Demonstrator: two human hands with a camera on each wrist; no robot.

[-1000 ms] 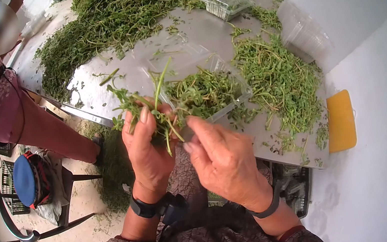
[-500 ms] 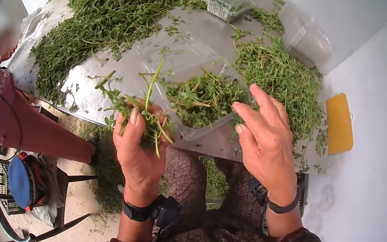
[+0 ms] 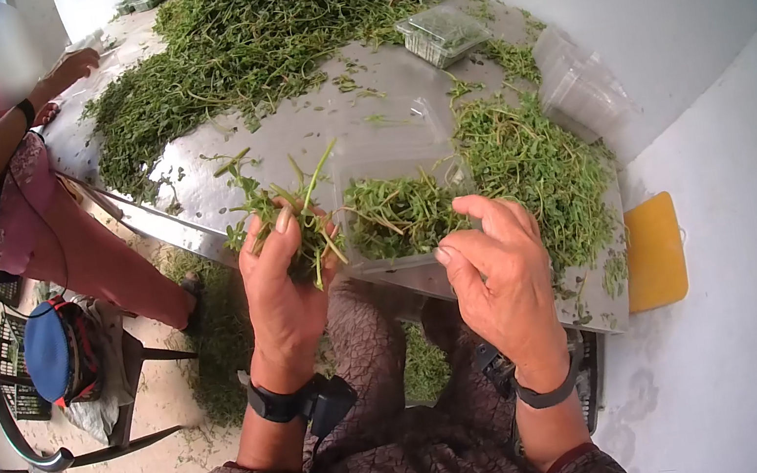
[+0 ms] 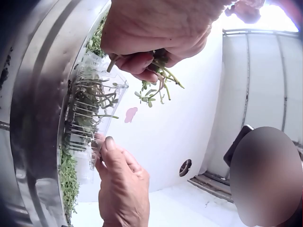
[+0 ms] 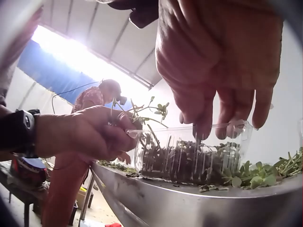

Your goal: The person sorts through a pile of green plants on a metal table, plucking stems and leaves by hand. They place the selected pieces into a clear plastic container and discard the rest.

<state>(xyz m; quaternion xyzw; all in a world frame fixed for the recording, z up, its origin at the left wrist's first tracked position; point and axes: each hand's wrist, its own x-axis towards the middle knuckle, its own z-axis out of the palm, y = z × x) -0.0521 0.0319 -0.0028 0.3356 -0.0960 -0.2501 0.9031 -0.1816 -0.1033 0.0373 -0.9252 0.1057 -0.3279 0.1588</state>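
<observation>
My left hand (image 3: 281, 296) holds a loose bunch of leafy green stems (image 3: 320, 165) just left of a clear plastic clamshell box (image 3: 393, 263). The box lies with its lid folded back on the metal table, its tray filled with greens (image 3: 404, 208). My right hand (image 3: 502, 266) is at the tray's right front corner, fingers loosely bent. In the right wrist view its fingers (image 5: 202, 128) hang down at the box rim, tips over the greens. The left wrist view shows stems (image 4: 165, 82) poking out from under the left hand's curled fingers.
A large heap of greens (image 3: 298, 41) covers the table's back, a smaller pile (image 3: 537, 172) the right. Beside them stand a closed filled box (image 3: 443, 33) and stacked clear boxes (image 3: 582, 85). A yellow board (image 3: 653, 252) leans at right. Another person (image 3: 91, 232) stands left.
My right hand moved from beside the left hand's bunch to the right, over the box corner, then slightly left. The left hand has kept its hold on the bunch, shifting only slightly.
</observation>
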